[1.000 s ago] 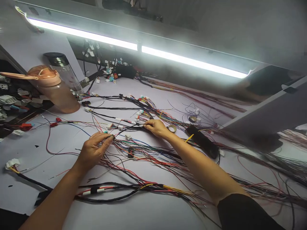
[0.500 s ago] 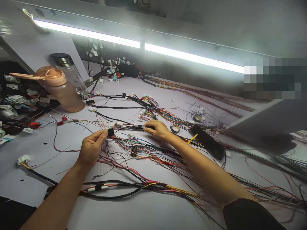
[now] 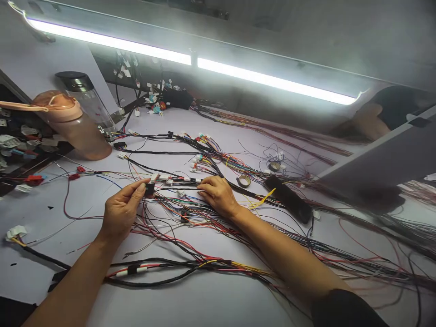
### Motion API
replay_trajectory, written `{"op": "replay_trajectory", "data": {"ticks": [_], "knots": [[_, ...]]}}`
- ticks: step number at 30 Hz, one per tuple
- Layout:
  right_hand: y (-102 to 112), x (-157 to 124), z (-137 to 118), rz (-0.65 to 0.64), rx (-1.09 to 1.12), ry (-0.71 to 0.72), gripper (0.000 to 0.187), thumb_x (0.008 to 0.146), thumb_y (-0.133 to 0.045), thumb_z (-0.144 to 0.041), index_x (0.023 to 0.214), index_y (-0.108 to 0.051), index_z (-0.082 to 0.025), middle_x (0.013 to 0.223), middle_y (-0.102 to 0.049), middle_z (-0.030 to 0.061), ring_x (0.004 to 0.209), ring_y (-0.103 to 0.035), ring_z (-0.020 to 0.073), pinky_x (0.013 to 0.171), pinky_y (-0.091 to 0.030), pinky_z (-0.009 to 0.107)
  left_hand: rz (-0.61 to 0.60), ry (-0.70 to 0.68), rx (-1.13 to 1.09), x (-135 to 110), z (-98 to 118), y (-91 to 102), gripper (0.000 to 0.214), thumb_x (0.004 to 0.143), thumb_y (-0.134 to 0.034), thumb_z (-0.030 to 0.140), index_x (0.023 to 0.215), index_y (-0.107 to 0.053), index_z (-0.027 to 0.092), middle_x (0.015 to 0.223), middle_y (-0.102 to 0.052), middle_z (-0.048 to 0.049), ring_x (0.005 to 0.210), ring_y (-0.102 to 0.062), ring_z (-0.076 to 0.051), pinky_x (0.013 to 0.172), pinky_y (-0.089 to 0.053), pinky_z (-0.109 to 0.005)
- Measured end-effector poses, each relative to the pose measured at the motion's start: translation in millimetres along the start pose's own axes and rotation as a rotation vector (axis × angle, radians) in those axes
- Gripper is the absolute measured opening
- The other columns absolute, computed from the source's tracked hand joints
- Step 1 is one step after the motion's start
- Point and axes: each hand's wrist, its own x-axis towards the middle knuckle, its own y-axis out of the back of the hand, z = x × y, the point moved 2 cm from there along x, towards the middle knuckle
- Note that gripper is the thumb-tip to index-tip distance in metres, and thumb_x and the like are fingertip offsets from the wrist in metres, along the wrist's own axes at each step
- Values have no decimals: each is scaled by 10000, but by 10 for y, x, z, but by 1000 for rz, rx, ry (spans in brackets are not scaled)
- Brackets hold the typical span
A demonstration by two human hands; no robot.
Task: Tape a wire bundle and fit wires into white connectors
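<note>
My left hand [image 3: 121,211] pinches a small black connector [image 3: 149,189] between thumb and fingertips. Several thin wires hang from the connector and spread to the right. From its side a black wire [image 3: 179,188] runs to my right hand [image 3: 218,196], whose fingers are closed on it, palm down. The fingertips of that hand hide where the wire ends. Just behind both hands lie white connectors [image 3: 163,179] on a dark cable. Below them a black connector block [image 3: 185,215] rests among loose coloured wires [image 3: 211,222].
Tape rolls [image 3: 244,181] and a long black pouch-like object [image 3: 289,199] lie to the right. A peach-lidded bottle [image 3: 73,127] and a clear bottle [image 3: 86,97] stand at left. A taped harness [image 3: 163,284] crosses the front. Another person's arm [image 3: 369,120] shows behind the right panel.
The view has swung slightly right, so everything sits further left. My right hand has turned more palm down and lowered slightly, fingers on the black wire. The left hand keeps the connector.
</note>
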Motion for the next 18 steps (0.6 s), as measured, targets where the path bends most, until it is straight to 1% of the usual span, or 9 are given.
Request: {"op": "replay_trajectory", "data": {"ticks": [2, 4, 5, 7, 10, 13, 16, 18], "knots": [[12, 41, 8, -4, -18, -78, 250, 941, -619, -286, 1172, -681, -210, 1188, -679, 79, 1061, -563, 223, 844, -403, 341, 12, -18, 14, -9, 8, 2, 407, 744, -769, 502, 1051, -764, 235, 956, -745, -21, 771, -663, -130, 879, -538, -266], [6, 102, 18, -30, -28, -153, 297, 911, -658, -266, 1203, -658, -208, 1180, -681, 87, 1074, -549, 243, 849, -401, 352, 17, -22, 15, -15, 10, 3, 409, 745, -768, 499, 1057, -762, 236, 948, -743, -19, 753, -662, -125, 871, -544, -263], [-4, 133, 22, -44, -17, -180, 280, 898, -673, -258, 1174, -668, -210, 1147, -688, 88, 1061, -545, 250, 843, -398, 355, 18, -21, 13, -16, 8, 3, 408, 745, -768, 497, 1059, -762, 236, 936, -743, -18, 742, -662, -123, 863, -547, -261], [-34, 184, 31, -58, 26, -215, 177, 888, -681, -246, 1062, -698, -215, 1070, -694, 84, 1020, -539, 251, 833, -390, 355, 17, -21, 9, -12, -1, 3, 404, 748, -767, 492, 1057, -761, 232, 915, -741, -17, 732, -664, -122, 856, -549, -260], [-75, 219, 61, -30, 100, -246, 71, 906, -647, -232, 956, -691, -207, 1022, -678, 81, 977, -532, 237, 838, -386, 347, 6, -25, 14, -6, -17, 2, 407, 761, -760, 486, 1072, -754, 223, 899, -741, -23, 748, -675, -133, 876, -544, -278], [-91, 216, 123, -7, 178, -273, 60, 914, -611, -208, 954, -653, -199, 1021, -663, 77, 961, -535, 225, 846, -388, 338, -13, -35, 18, -11, -23, 7, 408, 779, -747, 481, 1093, -745, 221, 892, -741, -29, 788, -685, -153, 906, -534, -306], [-74, 212, 200, -7, 293, -302, 59, 911, -573, -211, 960, -606, -205, 968, -657, 50, 912, -552, 204, 818, -402, 322, -33, -43, 35, -10, -10, 17, 397, 807, -724, 474, 1118, -735, 227, 825, -733, -19, 829, -681, -156, 971, -496, -318], [-50, 225, 245, -13, 381, -317, 71, 913, -539, -233, 970, -573, -205, 929, -645, 31, 871, -561, 181, 793, -417, 303, -11, -60, 42, 3, 6, 32, 374, 826, -706, 461, 1115, -734, 225, 782, -725, -11, 828, -668, -148, 997, -474, -320]]}}
